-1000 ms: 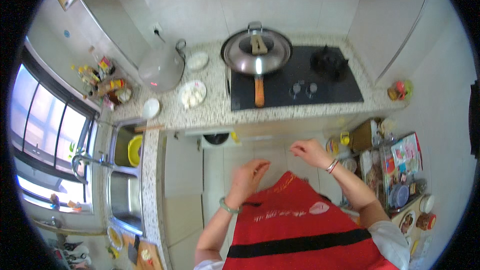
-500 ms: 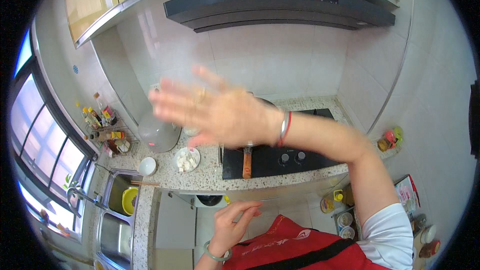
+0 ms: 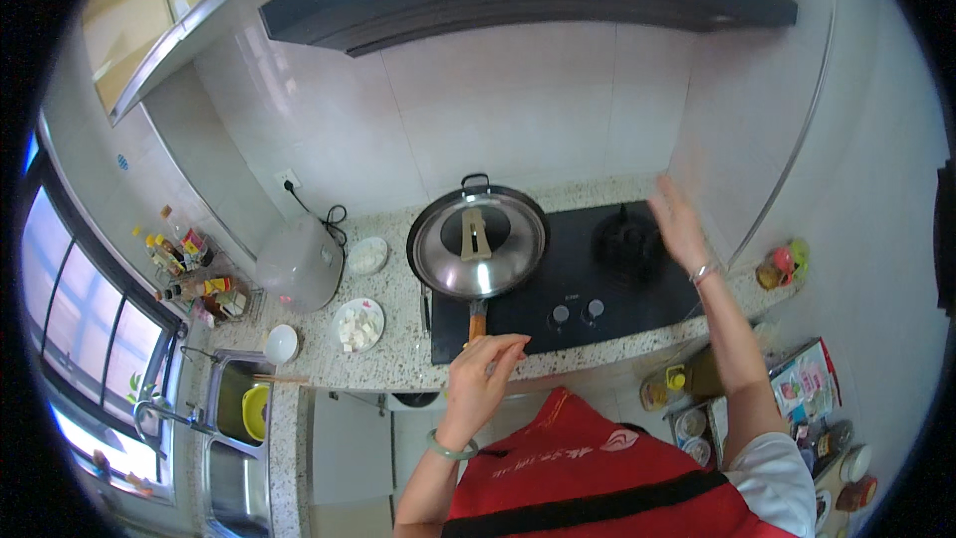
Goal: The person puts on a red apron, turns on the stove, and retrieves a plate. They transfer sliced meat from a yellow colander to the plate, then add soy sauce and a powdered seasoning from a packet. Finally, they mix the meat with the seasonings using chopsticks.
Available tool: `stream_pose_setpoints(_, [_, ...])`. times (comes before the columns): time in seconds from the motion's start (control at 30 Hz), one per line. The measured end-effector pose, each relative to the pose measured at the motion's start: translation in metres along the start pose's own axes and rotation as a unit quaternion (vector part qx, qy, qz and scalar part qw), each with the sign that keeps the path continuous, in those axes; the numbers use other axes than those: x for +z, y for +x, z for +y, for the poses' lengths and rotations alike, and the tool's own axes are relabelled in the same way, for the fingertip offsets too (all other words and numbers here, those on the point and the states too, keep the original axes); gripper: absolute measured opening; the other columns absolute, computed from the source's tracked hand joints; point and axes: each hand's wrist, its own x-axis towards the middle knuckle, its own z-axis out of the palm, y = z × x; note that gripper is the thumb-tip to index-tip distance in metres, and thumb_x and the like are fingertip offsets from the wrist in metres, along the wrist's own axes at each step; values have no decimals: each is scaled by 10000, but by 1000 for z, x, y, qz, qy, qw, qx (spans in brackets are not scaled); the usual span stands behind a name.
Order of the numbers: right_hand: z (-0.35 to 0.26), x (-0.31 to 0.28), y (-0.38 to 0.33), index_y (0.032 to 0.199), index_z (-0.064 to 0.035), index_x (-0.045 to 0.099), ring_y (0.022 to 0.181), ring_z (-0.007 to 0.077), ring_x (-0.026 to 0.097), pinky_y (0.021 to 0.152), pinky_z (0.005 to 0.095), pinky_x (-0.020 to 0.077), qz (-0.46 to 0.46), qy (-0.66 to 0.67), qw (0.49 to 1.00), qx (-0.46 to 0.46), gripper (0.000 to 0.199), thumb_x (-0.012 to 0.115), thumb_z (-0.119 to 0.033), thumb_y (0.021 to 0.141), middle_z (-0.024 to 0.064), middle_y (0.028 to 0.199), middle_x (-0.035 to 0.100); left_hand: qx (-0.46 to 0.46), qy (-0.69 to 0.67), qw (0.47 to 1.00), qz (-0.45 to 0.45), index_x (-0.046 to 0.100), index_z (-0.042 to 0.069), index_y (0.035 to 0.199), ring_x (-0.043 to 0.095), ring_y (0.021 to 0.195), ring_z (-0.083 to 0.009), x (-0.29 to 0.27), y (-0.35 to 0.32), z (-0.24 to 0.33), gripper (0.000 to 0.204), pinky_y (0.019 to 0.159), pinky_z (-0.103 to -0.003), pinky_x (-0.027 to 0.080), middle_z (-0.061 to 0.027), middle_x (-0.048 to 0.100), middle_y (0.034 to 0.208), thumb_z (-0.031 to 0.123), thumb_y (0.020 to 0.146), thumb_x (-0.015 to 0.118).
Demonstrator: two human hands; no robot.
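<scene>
A wok (image 3: pixel 415 254) with a domed steel lid (image 3: pixel 483 274) sits on the left side of the black hob (image 3: pixel 528 324), its wooden handle (image 3: pixel 478 319) pointing toward me. My left hand (image 3: pixel 478 387) is just in front of the handle's end. Its fingers are curled in toward the thumb, with nothing visible between them. Beyond the right burner (image 3: pixel 629 244), my right hand (image 3: pixel 680 226) is raised near the side wall, fingers stretched out and slightly blurred. It holds nothing.
Left of the wok stand a plate of white chunks (image 3: pixel 358 327), a smaller white dish (image 3: pixel 367 256), a white bowl (image 3: pixel 282 344) and a grey-white appliance (image 3: pixel 299 264). A range hood (image 3: pixel 528 5) hangs above. Bottles (image 3: pixel 184 239) and a sink (image 3: pixel 239 483) are at left.
My right hand has swept from the left, in front of the wok, to the far right of the hob. My left hand has moved slightly up toward the wok handle. The view has shifted.
</scene>
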Motion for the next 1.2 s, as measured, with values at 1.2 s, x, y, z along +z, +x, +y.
stream_pose_setpoints(1.2, [-242, 127, -169, 957, -49, 522, 757, 53, 540, 658, 199, 445, -270, 588, 717, 259, 161, 480, -202, 979, 6, 823, 583, -299, -680, 670, 11, 312, 109, 1432, 367, 1324, -254, -46, -35, -75, 460, 1115, -421, 279, -115, 324, 1461, 292, 1011, 345])
